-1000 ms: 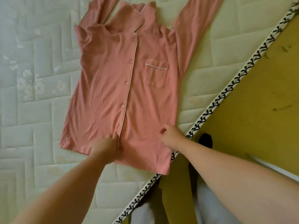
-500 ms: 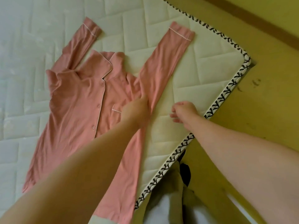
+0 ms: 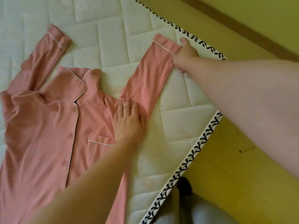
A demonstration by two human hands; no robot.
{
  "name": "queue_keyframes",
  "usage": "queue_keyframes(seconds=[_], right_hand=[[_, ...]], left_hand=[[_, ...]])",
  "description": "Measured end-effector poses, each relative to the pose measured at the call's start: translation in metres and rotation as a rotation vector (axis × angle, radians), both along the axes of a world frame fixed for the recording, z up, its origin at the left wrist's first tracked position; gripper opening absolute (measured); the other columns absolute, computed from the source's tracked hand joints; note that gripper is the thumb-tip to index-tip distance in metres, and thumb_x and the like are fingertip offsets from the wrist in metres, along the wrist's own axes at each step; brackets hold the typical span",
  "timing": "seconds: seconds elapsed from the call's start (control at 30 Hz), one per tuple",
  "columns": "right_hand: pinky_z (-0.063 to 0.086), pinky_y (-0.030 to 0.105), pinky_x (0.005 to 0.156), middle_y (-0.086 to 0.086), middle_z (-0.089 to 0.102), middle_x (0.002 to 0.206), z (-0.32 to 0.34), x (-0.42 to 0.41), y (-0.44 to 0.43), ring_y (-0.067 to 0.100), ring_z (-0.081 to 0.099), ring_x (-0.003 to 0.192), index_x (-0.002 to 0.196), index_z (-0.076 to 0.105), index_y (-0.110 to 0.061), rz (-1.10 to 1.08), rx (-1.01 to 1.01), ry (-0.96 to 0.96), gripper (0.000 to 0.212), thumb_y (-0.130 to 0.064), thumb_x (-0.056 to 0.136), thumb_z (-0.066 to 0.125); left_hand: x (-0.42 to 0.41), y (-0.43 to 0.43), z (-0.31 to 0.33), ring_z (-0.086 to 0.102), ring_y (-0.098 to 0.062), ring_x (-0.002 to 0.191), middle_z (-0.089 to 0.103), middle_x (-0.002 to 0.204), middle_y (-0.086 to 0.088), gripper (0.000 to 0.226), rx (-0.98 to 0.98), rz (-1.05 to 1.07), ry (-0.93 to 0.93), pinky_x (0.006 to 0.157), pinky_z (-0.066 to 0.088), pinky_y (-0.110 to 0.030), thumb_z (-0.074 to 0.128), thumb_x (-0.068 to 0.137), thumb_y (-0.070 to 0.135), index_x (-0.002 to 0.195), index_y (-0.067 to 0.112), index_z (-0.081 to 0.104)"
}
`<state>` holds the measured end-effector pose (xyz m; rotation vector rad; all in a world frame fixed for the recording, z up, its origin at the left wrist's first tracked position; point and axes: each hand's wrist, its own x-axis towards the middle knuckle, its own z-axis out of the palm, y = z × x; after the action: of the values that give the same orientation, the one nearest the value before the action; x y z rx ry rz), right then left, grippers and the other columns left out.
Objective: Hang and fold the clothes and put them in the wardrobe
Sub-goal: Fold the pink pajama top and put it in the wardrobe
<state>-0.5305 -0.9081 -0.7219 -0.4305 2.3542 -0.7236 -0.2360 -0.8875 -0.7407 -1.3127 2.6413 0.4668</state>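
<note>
One pink shirt [image 3: 48, 126], left hand [image 3: 127, 123] flat on shoulder [image 3: 111, 102], right hand [image 3: 184, 55] gripping cuff [image 3: 166, 44].

The pink shirt [image 3: 48, 126] runs off the left and bottom edges. The left arm [image 3: 90, 183] covers its lower right side and one end of the pocket [image 3: 100, 139]. The right hand [image 3: 184, 57] hides its fingers at the cuff [image 3: 165, 44].

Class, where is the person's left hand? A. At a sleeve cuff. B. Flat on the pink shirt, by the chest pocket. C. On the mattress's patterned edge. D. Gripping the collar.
B: the left hand lies flat, fingers straight, on the pink shirt next to the chest pocket; the right hand is the one holding the sleeve cuff.
</note>
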Motion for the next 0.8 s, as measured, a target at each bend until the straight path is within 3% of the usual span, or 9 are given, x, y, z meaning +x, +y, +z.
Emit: queue_keyframes(seconds=[0.07,0.17,0.27,0.37,0.5,0.63,0.73,0.8], right_hand=[[0.054,0.036,0.078,0.004,0.062,0.117,-0.007,-0.007,-0.004,0.029,0.064,0.099,0.13,0.05,-0.027,0.081,0.011,0.05,0.034,-0.035,0.096,0.046],[0.044,0.029,0.067,0.001,0.064,0.101,-0.015,-0.01,-0.003,0.023,0.063,0.087,0.099,0.049,-0.024,-0.042,-0.097,0.05,0.006,-0.029,0.097,0.05],[0.048,0.027,0.047,0.006,0.072,0.083,-0.004,-0.012,0.017,0.02,0.069,0.063,0.095,0.053,-0.019,-0.334,-0.228,-0.159,0.008,-0.016,0.092,0.047],[0.046,0.024,0.042,0.0,0.064,0.049,0.019,-0.023,0.063,0.017,0.066,0.047,0.084,0.061,-0.013,-0.488,-0.312,-0.243,0.015,-0.006,0.083,0.046],[0.049,0.025,0.045,0.01,0.071,0.071,0.038,-0.035,0.14,0.017,0.065,0.048,0.08,0.067,-0.01,-0.656,-0.33,-0.271,0.019,-0.015,0.083,0.049],[0.051,0.024,0.049,0.006,0.073,0.076,0.045,-0.033,0.201,0.012,0.064,0.047,0.079,0.067,-0.01,-0.766,-0.363,-0.34,0.008,-0.018,0.078,0.065],[0.049,0.023,0.048,-0.003,0.071,0.075,0.045,-0.024,0.231,0.009,0.061,0.049,0.082,0.062,-0.013,-0.771,-0.368,-0.361,0.024,-0.025,0.075,0.082],[0.045,0.02,0.044,0.0,0.069,0.078,0.047,-0.016,0.247,0.011,0.059,0.05,0.078,0.057,-0.016,-0.762,-0.328,-0.298,0.026,-0.024,0.076,0.082]], left_hand=[[0.003,0.003,-0.005,0.01,-0.029,0.153,0.021,0.165,-0.007,0.049,-0.009,0.01,0.011,0.123,0.013,-0.049,0.038,0.104,0.041,0.147,0.02,0.042],[0.003,0.006,-0.008,0.005,-0.03,0.154,0.016,0.166,-0.007,0.063,-0.053,0.001,0.004,0.123,0.008,-0.05,0.035,0.1,0.059,0.151,0.023,0.037],[0.001,0.011,-0.007,-0.006,-0.032,0.153,0.005,0.168,-0.004,0.087,-0.073,-0.036,-0.134,0.122,-0.002,-0.05,0.03,0.089,0.078,0.157,0.025,0.021],[-0.009,0.019,0.001,-0.006,-0.037,0.153,0.0,0.168,-0.003,0.086,-0.076,-0.051,-0.22,0.122,0.004,-0.056,0.03,0.089,0.074,0.158,0.026,0.014],[-0.027,0.04,0.016,-0.012,-0.037,0.152,-0.009,0.168,0.001,0.066,0.013,-0.062,-0.219,0.122,0.0,-0.057,0.029,0.099,0.046,0.159,0.033,0.007],[-0.046,0.071,0.023,-0.019,-0.034,0.151,-0.019,0.166,0.002,0.07,0.116,-0.116,-0.258,0.122,-0.006,-0.056,0.026,0.094,0.026,0.159,0.035,0.001],[-0.053,0.095,0.025,-0.022,-0.035,0.15,-0.02,0.165,0.001,0.071,0.162,-0.073,-0.258,0.121,-0.005,-0.059,0.032,0.097,0.024,0.159,0.037,0.0],[-0.055,0.109,0.025,-0.02,-0.037,0.15,-0.019,0.165,-0.001,0.07,0.163,-0.033,-0.264,0.12,-0.005,-0.061,0.032,0.098,0.03,0.158,0.04,-0.002]])
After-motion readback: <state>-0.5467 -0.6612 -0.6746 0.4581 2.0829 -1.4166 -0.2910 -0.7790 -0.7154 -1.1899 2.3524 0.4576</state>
